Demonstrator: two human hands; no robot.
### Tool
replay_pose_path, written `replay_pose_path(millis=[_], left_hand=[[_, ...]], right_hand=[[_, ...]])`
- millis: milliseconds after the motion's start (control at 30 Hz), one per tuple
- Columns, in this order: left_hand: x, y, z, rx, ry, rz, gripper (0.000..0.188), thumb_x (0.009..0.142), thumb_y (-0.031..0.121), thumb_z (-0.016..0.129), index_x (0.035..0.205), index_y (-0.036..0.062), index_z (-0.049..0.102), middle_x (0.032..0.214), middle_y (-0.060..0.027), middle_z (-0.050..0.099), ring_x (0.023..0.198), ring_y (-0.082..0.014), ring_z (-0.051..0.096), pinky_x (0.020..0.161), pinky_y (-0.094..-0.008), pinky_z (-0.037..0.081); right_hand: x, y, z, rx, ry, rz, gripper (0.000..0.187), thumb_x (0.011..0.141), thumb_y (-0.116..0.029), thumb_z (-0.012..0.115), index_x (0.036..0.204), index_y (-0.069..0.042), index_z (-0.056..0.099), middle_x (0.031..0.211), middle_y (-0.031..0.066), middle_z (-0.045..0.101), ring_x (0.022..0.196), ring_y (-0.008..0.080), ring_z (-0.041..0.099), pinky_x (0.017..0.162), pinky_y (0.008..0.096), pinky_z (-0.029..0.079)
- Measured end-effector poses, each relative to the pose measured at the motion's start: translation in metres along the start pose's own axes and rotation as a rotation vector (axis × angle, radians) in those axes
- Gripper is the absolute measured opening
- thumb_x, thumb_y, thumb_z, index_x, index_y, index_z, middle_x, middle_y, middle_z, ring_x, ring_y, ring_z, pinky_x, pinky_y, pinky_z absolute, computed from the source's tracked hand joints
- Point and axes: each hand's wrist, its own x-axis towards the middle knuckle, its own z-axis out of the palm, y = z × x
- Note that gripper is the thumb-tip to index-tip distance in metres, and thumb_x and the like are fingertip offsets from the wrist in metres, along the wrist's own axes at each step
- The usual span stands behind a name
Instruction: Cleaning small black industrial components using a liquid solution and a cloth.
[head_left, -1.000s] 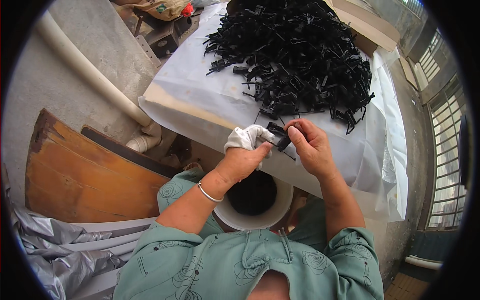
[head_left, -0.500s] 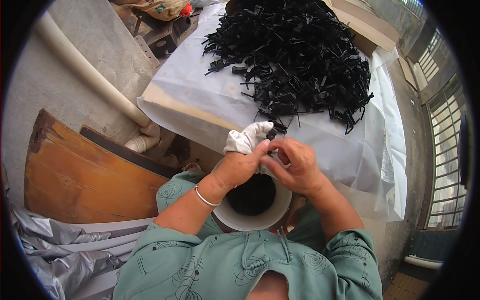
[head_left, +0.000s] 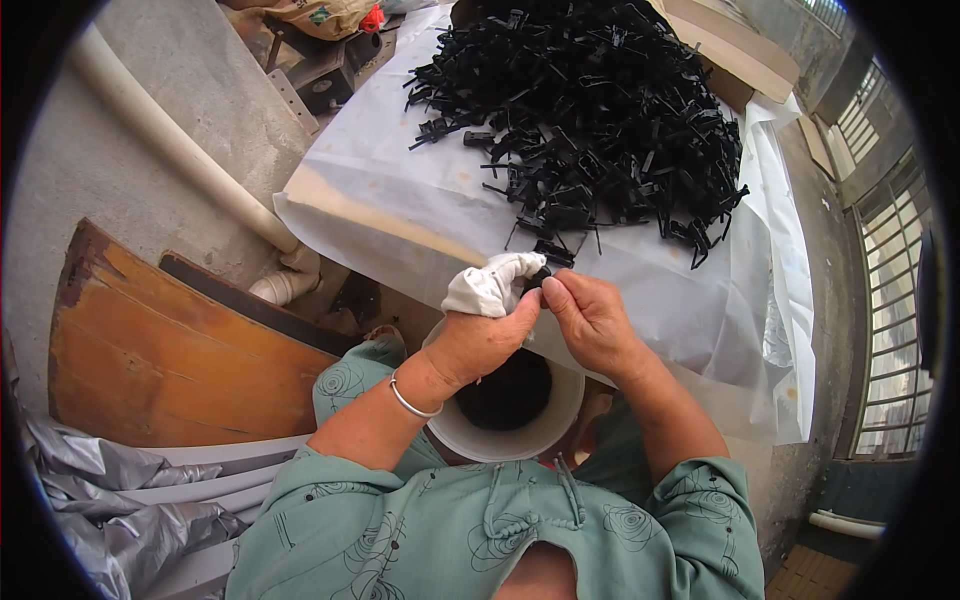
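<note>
My left hand (head_left: pixel 482 318), with white cloth or glove fabric over its fingers, is closed on a small black plastic part (head_left: pixel 538 279). My right hand (head_left: pixel 592 318) pinches the near right side of that same part, thumb pressed against the fingers. Much of the part is hidden between the fingertips. Both hands are over the far rim of a white bucket (head_left: pixel 490 447), which has dark contents (head_left: pixel 505 392). Just beyond my fingertips, a loose black part (head_left: pixel 554 253) lies on the table's plastic sheet (head_left: pixel 385 165).
A large heap of black plastic parts (head_left: pixel 590 110) with thin prongs covers the far table, beside a cardboard box flap (head_left: pixel 735 55). At left are a curved wooden board (head_left: pixel 180 350), a pale pipe (head_left: pixel 190 140) and silver wrapping (head_left: pixel 75 470). A barred window (head_left: pixel 895 310) is at right.
My right fingers have closed from a loose curl into a tight pinch on the part. My left fingers have bent in and turned slightly, lowering the part a little.
</note>
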Motion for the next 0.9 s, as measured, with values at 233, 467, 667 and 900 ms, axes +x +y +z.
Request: replay_pose_path(millis=[233, 467, 667, 900], left_hand=[[-0.007, -0.001, 0.002, 0.529, 0.096, 0.382, 0.026, 0.080, -0.002, 0.056, 0.105, -0.0050, 0.055, 0.093, -0.0085, 0.060, 0.082, -0.0139, 0.057, 0.074, -0.0264, 0.047], [0.010, -0.009, -0.005, -0.094, 0.022, 0.242, 0.033, 0.086, 0.005, 0.053, 0.117, 0.0010, 0.044, 0.086, -0.0049, 0.057, 0.072, -0.0137, 0.053, 0.062, -0.0256, 0.046], [0.008, 0.005, -0.006, -0.189, -0.058, -0.027, 0.031, 0.090, 0.008, 0.044, 0.121, 0.0039, 0.039, 0.084, -0.0005, 0.052, 0.059, -0.0035, 0.041, 0.052, -0.0170, 0.037], [0.002, 0.012, 0.000, -0.279, -0.317, -0.121, 0.034, 0.086, 0.012, 0.041, 0.119, 0.0030, 0.043, 0.086, -0.0013, 0.050, 0.062, -0.0029, 0.041, 0.051, -0.0184, 0.035]], right_hand=[[-0.003, 0.000, 0.012, 0.060, 0.050, 0.164, 0.026, 0.092, -0.016, 0.050, 0.072, 0.000, 0.054, 0.059, 0.0015, 0.045, 0.056, 0.0084, 0.038, 0.051, 0.0260, 0.035], [0.006, -0.009, -0.017, 0.011, -0.063, 0.168, 0.016, 0.087, -0.014, 0.056, 0.079, 0.000, 0.059, 0.061, 0.0020, 0.048, 0.056, 0.0080, 0.041, 0.051, 0.0245, 0.036], [0.005, -0.007, -0.030, -0.133, -0.078, 0.001, 0.008, 0.077, -0.007, 0.064, 0.083, -0.001, 0.062, 0.063, 0.0092, 0.054, 0.054, 0.0180, 0.051, 0.051, 0.0289, 0.041], [0.003, -0.007, -0.005, 0.068, 0.162, -0.002, 0.009, 0.078, -0.007, 0.066, 0.079, -0.002, 0.059, 0.063, 0.0036, 0.053, 0.053, 0.0101, 0.045, 0.050, 0.0235, 0.037]])
